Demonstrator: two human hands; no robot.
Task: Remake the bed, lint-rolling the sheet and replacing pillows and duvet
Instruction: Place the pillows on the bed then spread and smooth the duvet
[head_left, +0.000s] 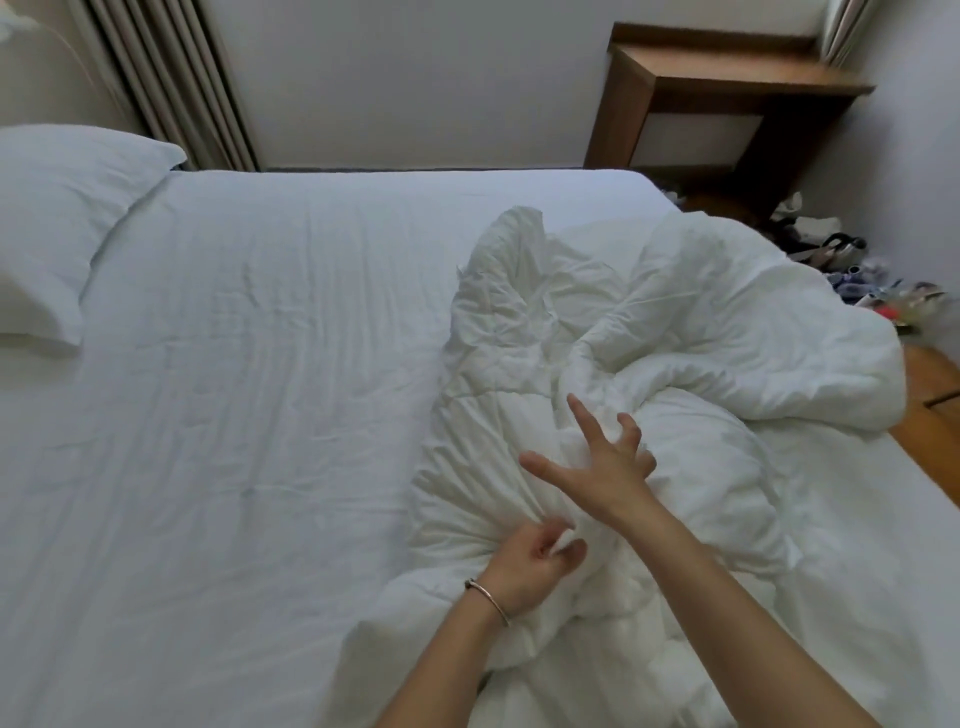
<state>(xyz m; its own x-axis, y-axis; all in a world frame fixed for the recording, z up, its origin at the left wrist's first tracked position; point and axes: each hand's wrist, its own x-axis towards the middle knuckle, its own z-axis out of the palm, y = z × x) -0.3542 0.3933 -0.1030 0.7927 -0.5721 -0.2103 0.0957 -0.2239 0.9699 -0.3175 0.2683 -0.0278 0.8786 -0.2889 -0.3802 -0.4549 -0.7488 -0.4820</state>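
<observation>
On the right half of the bed, the crumpled white padded duvet lies in a bunched heap, and both my hands are at its near side. My left hand, with a thin metal bangle round the wrist, has its fingers curled into the cloth, pinching a gathered fold of the duvet near its left edge; creases fan out from that grip toward the flat sheet. My right hand is spread wide above the heap, thumb out to the left, forefinger pointing away from me, the other fingers bent a little at the tips. It grasps nothing; whether the fingertips touch the fabric I cannot tell.

The smooth white fitted sheet covers the left and far part of the mattress, lightly wrinkled and bare of covers there. At the far left, the plump white pillow lies at the head of the bed, on the sheet, well apart from the duvet. The duvet's far right portion hangs over the bed's right edge toward the orange-brown wooden floor.

Beyond the bed, beige pleated curtains hang against the pale wall at the left. A dark wooden side table stands in the right corner, and below it, on the floor beside the bed, lies a jumble of small mixed items too blurred to name.
</observation>
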